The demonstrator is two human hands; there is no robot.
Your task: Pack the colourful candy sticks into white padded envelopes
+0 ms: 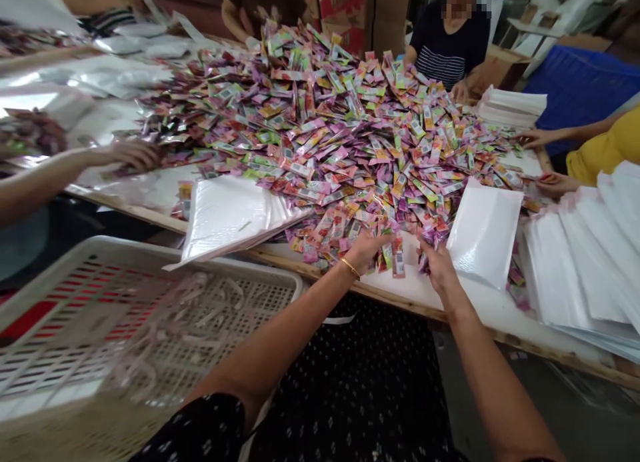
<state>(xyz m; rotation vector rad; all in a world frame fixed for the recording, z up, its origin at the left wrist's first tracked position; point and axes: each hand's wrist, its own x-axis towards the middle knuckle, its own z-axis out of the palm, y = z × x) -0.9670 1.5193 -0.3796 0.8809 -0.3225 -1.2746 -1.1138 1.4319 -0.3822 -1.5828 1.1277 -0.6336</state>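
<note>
A great heap of small printed snack packets [330,139], pink, purple, green and orange, covers the middle of the table. At its near edge my left hand [366,252], with a gold bracelet at the wrist, is closed on a few packets [398,262] that stick out below the fingers. Just to the right, my right hand [439,267] is closed round a small bunch of purple packets [424,261]; its fingers are partly hidden. Beside this hand lies a white padded envelope [485,235], flat on the packets and table.
White envelopes are piled at the right [580,255], with another stack [230,212] left of my hands. Below the wooden table edge [310,270] stands a white plastic basket [150,249] holding paper strips. Co-workers' hands reach in at left [133,155] and right [537,139].
</note>
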